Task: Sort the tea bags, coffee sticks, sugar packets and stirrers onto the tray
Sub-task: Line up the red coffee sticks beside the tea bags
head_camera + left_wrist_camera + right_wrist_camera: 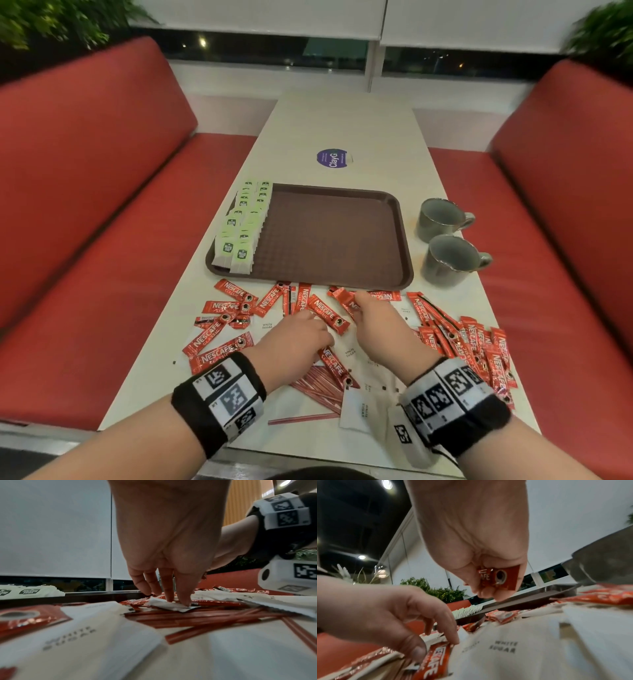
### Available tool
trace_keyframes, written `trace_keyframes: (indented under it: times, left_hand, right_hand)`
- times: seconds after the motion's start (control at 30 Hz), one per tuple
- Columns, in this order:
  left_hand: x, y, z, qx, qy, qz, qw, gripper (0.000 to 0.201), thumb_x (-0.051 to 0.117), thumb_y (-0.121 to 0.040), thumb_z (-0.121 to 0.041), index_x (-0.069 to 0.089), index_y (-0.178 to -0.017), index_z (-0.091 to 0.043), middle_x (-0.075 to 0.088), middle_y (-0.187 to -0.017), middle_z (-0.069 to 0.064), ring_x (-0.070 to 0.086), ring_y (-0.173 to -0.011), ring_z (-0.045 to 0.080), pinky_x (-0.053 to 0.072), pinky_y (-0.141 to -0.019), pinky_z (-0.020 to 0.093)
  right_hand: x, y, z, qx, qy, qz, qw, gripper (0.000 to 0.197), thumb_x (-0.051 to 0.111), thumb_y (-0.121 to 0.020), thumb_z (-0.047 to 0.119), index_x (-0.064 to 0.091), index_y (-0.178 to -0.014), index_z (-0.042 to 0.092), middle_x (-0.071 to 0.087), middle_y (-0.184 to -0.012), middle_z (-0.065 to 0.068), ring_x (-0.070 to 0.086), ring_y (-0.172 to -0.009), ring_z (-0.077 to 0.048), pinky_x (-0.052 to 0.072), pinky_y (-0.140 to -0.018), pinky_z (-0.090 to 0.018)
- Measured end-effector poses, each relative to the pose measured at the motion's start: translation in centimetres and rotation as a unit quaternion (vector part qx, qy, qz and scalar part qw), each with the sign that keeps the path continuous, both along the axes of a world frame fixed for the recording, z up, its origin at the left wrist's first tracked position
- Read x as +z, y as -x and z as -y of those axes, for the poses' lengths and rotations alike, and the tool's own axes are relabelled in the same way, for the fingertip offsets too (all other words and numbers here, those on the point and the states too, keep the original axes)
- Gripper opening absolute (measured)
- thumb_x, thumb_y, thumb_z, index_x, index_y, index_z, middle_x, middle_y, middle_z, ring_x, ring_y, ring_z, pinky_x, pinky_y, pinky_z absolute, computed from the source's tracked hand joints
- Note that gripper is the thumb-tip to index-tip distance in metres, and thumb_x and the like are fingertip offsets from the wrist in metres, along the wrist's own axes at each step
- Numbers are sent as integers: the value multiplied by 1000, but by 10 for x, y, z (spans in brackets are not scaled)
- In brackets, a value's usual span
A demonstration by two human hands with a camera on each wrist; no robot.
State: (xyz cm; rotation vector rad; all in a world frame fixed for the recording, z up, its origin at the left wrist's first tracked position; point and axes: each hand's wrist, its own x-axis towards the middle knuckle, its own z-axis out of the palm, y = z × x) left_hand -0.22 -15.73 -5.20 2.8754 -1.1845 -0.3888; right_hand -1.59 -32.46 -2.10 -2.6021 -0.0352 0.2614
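Observation:
A brown tray (342, 240) lies mid-table with green-and-white tea bags (243, 226) lined along its left side. Red coffee sticks (479, 349), white sugar packets (356, 407) and red striped stirrers (318, 383) lie scattered in front of it. My right hand (356, 303) (496, 588), just before the tray's near rim, grips a coffee stick (342, 298) (501, 577) in curled fingers. My left hand (315, 325) (178, 600) (436, 646) is lowered onto the pile. Its thumb and index fingertip pinch a coffee stick (436, 660) lying among sugar packets.
Two grey mugs (442, 219) (452, 258) stand right of the tray. A purple round sticker (334, 158) is on the table beyond it. Red benches (102, 205) run along both sides. Most of the tray floor is bare.

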Motion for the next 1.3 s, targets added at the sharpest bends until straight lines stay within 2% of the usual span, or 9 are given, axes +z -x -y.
trace_keyframes:
  times: [0.1,0.3,0.5,0.63,0.73,0.83,0.97,1.03,1.3]
  left_hand:
    - [0,0,2,0,1,4,1000,33,50,-92,-16,58,-124,-22,60,-116,-3,43,-103,20,42,-90,36]
    - [3,-1,0,23,43,4,999,31,52,-91,-15,56,-122,-20,55,-118,-2,42,-110,19,37,-92,30]
    - [7,1,-5,88,86,-24,992,11,53,-92,-20,60,-101,-21,58,-107,-6,42,-106,14,35,-88,23]
    - [10,4,-14,126,118,-49,984,8,52,-93,-20,59,-94,-24,58,-100,-8,45,-101,10,39,-85,22]
    - [16,9,-22,171,184,-68,966,10,53,-94,-21,56,-88,-29,56,-95,-15,47,-95,4,36,-75,11]
    - [26,11,-29,271,282,-118,913,12,58,-92,-19,60,-87,-30,61,-94,-16,55,-90,0,39,-69,10]
    - [41,5,-32,366,421,-236,796,10,61,-90,-10,65,-87,-18,68,-91,2,70,-80,15,57,-73,28]
    - [50,1,-30,368,469,-283,751,9,60,-90,-6,66,-90,-12,67,-88,8,70,-75,18,57,-68,27]
    - [73,-11,-22,334,559,-398,646,12,54,-94,-9,65,-94,-5,62,-76,7,56,-63,12,51,-62,25]
  right_hand:
    - [-6,-15,-13,19,66,-11,998,14,47,-93,14,54,-105,16,62,-94,-3,60,-86,-22,42,-66,-28]
    - [-10,-23,-26,64,193,-28,979,19,52,-91,14,61,-107,13,63,-107,-4,63,-98,-24,46,-74,-30]
    - [-11,-20,-23,54,165,-11,985,20,47,-90,6,61,-102,12,61,-106,-6,62,-96,-25,41,-69,-30]
    - [-5,-13,-14,1,110,-29,994,18,46,-90,12,60,-99,18,63,-99,-2,62,-92,-24,41,-67,-29]
    - [7,-7,1,-30,38,-27,998,9,53,-90,19,60,-97,20,62,-91,3,59,-85,-18,41,-65,-27]
    - [21,3,16,-46,-148,-67,986,3,61,-90,20,61,-86,21,59,-75,7,53,-66,-10,41,-54,-20]
    - [38,13,22,-58,-380,-161,909,8,60,-90,8,62,-84,13,63,-72,0,55,-61,-7,38,-50,-22]
    - [42,14,21,-36,-408,-183,894,11,58,-90,4,63,-85,13,64,-69,4,56,-65,-5,36,-49,-21]
    - [42,17,14,-32,-450,-182,874,20,60,-86,-3,52,-72,10,61,-63,-4,51,-56,-10,27,-42,-17]
